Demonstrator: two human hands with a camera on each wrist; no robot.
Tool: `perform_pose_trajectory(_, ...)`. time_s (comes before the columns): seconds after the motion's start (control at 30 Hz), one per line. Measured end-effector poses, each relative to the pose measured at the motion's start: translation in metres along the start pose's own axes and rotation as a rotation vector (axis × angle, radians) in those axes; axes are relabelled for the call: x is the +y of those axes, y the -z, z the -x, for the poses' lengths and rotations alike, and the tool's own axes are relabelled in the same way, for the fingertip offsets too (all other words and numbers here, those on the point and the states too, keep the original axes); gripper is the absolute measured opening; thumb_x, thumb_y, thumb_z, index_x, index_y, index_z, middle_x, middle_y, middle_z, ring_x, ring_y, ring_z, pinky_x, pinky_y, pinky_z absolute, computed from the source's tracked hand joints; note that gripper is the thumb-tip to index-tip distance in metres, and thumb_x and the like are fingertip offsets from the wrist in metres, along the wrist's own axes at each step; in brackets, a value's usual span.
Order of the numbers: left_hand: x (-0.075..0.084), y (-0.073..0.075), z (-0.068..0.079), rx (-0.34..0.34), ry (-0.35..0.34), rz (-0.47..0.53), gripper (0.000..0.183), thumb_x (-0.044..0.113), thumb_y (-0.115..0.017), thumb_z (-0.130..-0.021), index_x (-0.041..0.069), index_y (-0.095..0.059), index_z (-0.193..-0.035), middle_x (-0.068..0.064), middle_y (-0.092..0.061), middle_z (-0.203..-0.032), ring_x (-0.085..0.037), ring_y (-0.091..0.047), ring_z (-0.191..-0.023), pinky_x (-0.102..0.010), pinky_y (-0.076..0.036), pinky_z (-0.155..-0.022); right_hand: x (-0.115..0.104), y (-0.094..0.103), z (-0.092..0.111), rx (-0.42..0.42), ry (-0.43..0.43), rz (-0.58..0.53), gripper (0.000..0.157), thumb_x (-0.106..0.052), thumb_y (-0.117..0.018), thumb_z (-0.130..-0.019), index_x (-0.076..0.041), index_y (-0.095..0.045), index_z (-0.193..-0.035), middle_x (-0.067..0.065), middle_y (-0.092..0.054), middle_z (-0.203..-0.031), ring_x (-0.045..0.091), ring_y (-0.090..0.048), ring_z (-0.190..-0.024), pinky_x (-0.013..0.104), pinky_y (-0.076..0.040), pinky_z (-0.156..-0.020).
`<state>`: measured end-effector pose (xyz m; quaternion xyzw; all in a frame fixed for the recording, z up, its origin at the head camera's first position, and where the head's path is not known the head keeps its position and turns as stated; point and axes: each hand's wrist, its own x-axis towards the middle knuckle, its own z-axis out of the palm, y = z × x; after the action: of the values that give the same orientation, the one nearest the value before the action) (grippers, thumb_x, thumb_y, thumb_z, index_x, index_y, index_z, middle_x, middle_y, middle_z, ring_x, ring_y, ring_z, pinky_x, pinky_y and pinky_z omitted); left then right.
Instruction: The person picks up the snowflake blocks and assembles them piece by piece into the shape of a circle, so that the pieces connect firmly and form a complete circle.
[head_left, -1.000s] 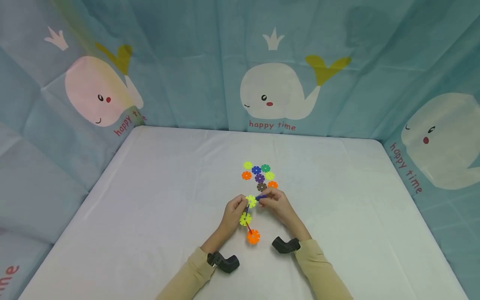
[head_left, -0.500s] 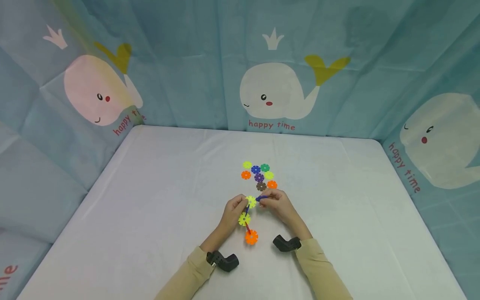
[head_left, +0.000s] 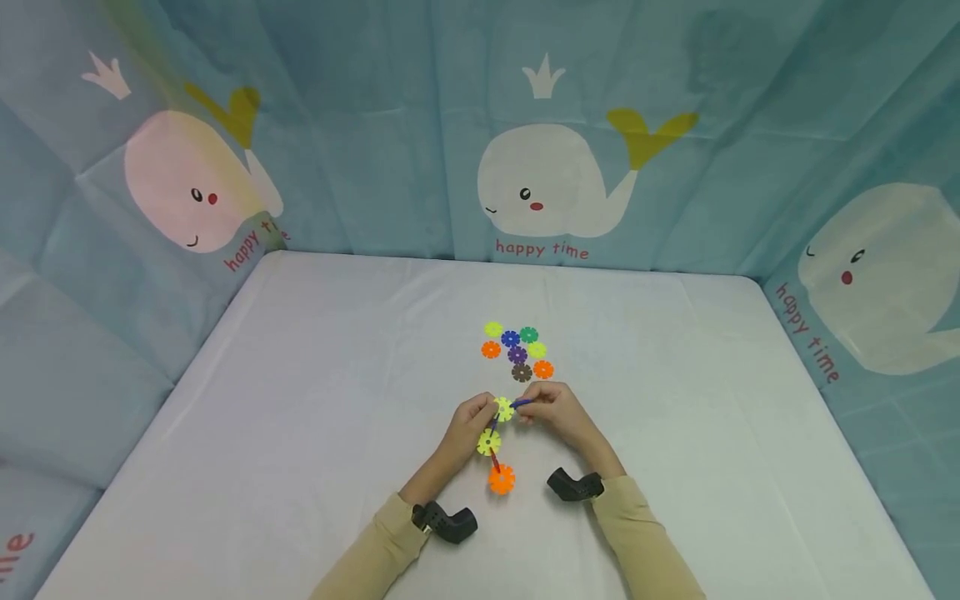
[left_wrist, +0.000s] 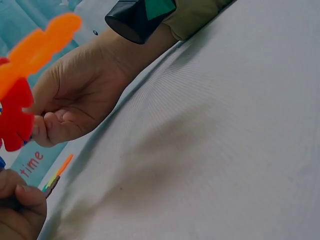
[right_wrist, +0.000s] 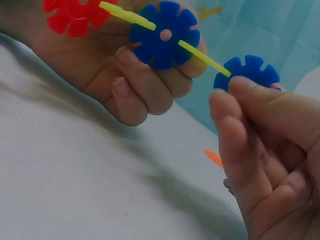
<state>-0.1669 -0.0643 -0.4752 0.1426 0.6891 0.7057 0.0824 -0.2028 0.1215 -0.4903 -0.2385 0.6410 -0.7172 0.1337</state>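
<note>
Left hand (head_left: 461,431) pinches the disc chain (head_left: 489,442); right hand (head_left: 561,412) pinches a blue disc (right_wrist: 251,73) at its end.

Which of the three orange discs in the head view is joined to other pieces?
The orange disc at the near end of the chain, joined to the red disc; the other two orange discs lie loose on the white table.

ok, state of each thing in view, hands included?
Multicoloured chain of five notched plastic discs: linked, gripped by left hand.
Blue notched plastic disc: pinched by right hand, at chain's end; locked or not, can't tell.
Eight notched discs, mixed colours: flat on white table.
Black curved wrist devices: worn.
</note>
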Motion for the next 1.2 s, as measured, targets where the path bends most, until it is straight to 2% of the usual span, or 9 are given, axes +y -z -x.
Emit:
perform_pose_trajectory(0.17, 0.002, 0.001, 0.000, -0.045, -0.020, -0.011, 0.025, 0.003, -0.038, -0.094, 0.000, -0.042, -0.070, -0.001, -0.037, -0.061, -0.009, -0.036, -0.054, -0.020, -0.031, -0.051, -0.002, 0.001, 0.001, -0.031, 0.028, 0.002, 0.005, 0.014, -0.053, -0.082, 0.017, -0.053, -0.079, 0.006, -0.061, -0.070, 0.013, -0.057, -0.060, 0.025, -0.048, -0.059)
perform_pose_trajectory(0.3, 0.003, 0.001, -0.001, -0.042, -0.056, -0.030, 0.026, 0.002, -0.039, -0.094, -0.001, -0.041, -0.069, -0.001, -0.037, -0.060, -0.009, -0.036, -0.053, -0.019, -0.031, -0.050, -0.002, 0.002, 0.000, -0.031, 0.047, 0.018, 0.005, 0.014, -0.052, -0.082, 0.019, -0.053, -0.080, 0.007, -0.062, -0.070, 0.013, -0.057, -0.060, 0.025, -0.048, -0.058)
perform_pose_trajectory(0.43, 0.006, 0.003, -0.002, -0.038, -0.058, -0.065, 0.026, 0.003, -0.040, -0.094, -0.002, -0.042, -0.069, -0.001, -0.038, -0.059, -0.009, -0.037, -0.052, -0.019, -0.032, -0.049, -0.005, 0.002, -0.002, -0.026, 0.044, 0.060, 0.004, 0.015, -0.052, -0.082, 0.017, -0.054, -0.080, 0.013, -0.061, -0.070, 0.015, -0.058, -0.060, 0.026, -0.049, -0.059)
perform_pose_trajectory(0.57, 0.006, 0.005, -0.001, -0.030, -0.034, -0.081, 0.027, 0.003, -0.040, -0.094, -0.004, -0.041, -0.069, 0.000, -0.038, -0.058, -0.008, -0.037, -0.051, -0.019, -0.032, -0.048, -0.007, -0.001, -0.004, -0.023, 0.018, 0.092, 0.004, 0.012, -0.055, -0.082, 0.015, -0.056, -0.079, 0.021, -0.059, -0.070, 0.016, -0.057, -0.060, 0.027, -0.048, -0.060)
perform_pose_trajectory(0.8, 0.002, 0.005, 0.009, -0.032, 0.068, -0.042, 0.027, 0.003, -0.039, -0.094, -0.003, -0.040, -0.068, 0.001, -0.036, -0.057, -0.006, -0.035, -0.048, -0.018, -0.030, -0.046, -0.004, -0.008, 0.003, -0.047, -0.045, 0.124, 0.007, 0.007, -0.058, -0.083, 0.012, -0.057, -0.079, 0.026, -0.057, -0.069, 0.020, -0.055, -0.055, 0.028, -0.049, -0.056)
perform_pose_trajectory(1.03, 0.003, 0.002, 0.009, -0.064, 0.092, -0.077, 0.026, 0.005, -0.039, -0.094, -0.011, -0.041, -0.073, -0.001, -0.036, -0.060, -0.008, -0.036, -0.052, -0.018, -0.030, -0.049, -0.006, -0.007, 0.010, -0.045, -0.040, 0.150, 0.007, 0.006, -0.058, -0.083, 0.010, -0.057, -0.078, 0.027, -0.056, -0.065, 0.024, -0.054, -0.054, 0.029, -0.048, -0.054)
perform_pose_trajectory(1.2, -0.005, 0.004, 0.003, -0.072, 0.099, -0.077, 0.026, 0.007, -0.040, -0.095, -0.004, -0.043, -0.072, 0.000, -0.038, -0.060, -0.008, -0.037, -0.052, -0.019, -0.031, -0.049, -0.011, -0.006, 0.009, -0.043, 0.000, 0.195, 0.007, 0.006, -0.058, -0.083, 0.009, -0.058, -0.076, 0.026, -0.056, -0.063, 0.029, -0.053, -0.052, 0.031, -0.048, -0.052)
